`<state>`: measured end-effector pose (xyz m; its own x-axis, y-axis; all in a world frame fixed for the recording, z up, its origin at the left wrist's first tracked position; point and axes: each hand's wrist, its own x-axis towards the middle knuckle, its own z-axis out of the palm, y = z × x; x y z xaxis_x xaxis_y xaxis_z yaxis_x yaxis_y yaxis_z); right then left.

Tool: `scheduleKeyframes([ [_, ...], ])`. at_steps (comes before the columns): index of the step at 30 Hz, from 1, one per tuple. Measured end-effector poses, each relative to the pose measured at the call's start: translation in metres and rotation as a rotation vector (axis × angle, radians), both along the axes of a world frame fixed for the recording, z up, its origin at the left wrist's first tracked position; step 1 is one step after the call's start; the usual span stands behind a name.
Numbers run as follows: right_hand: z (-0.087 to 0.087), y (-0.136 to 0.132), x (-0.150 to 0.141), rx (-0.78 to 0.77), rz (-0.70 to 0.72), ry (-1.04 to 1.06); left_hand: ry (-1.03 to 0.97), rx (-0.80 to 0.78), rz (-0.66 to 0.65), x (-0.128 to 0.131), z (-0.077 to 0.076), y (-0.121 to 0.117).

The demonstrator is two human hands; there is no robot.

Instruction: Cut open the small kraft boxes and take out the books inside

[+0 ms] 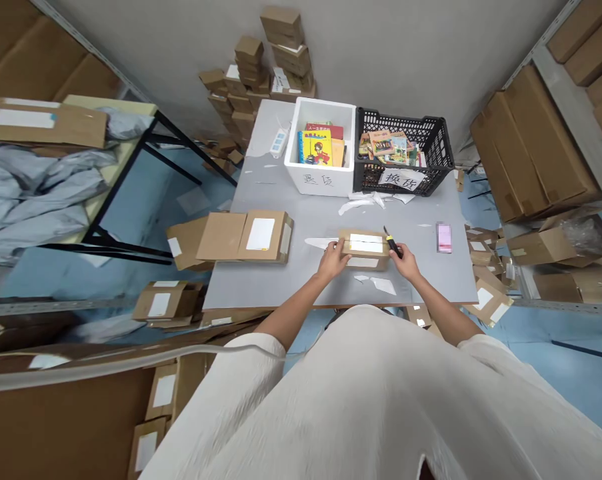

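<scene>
A small cardboard box [365, 252] with white labels lies on the grey table [321, 287] in front of me; a dark line runs along its top label. My left hand [333, 259] grips the left end of the box, fingers curled over its edge. In my right hand [405, 261] is a utility knife [391, 241] with a black and yellow handle, its blade pointing up and away from me. That hand is at the box's right end. Torn white paper scraps [383, 285] lie near the box.
At the back of the table stand a white foam bin [321, 180] and a black crate [405, 180], both holding books. An opened carton [245, 237] sits on the left, a phone [443, 238] on the right. Stacked boxes [285, 53] lean near the wall; a power strip [279, 143] lies nearby.
</scene>
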<state>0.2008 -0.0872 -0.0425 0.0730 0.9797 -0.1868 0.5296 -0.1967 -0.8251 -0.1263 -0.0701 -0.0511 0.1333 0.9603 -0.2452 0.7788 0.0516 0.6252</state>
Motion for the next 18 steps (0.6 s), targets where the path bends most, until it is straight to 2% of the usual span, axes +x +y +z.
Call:
scheduleKeyframes([
  [4, 0.003, 0.005, 0.009, 0.007, -0.065, 0.049, -0.031, -0.046, 0.058, 0.013, 0.005, 0.012],
  [8, -0.003, 0.005, 0.013, -0.006, -0.112, 0.077, -0.087, -0.065, 0.071, 0.023, 0.003, 0.017],
  [14, -0.018, -0.005, 0.014, -0.024, -0.106, 0.031, -0.111, -0.077, 0.036, 0.019, -0.008, 0.006],
  [18, -0.024, -0.012, 0.012, -0.101, -0.082, 0.000, -0.092, -0.205, 0.020, 0.016, -0.015, -0.001],
])
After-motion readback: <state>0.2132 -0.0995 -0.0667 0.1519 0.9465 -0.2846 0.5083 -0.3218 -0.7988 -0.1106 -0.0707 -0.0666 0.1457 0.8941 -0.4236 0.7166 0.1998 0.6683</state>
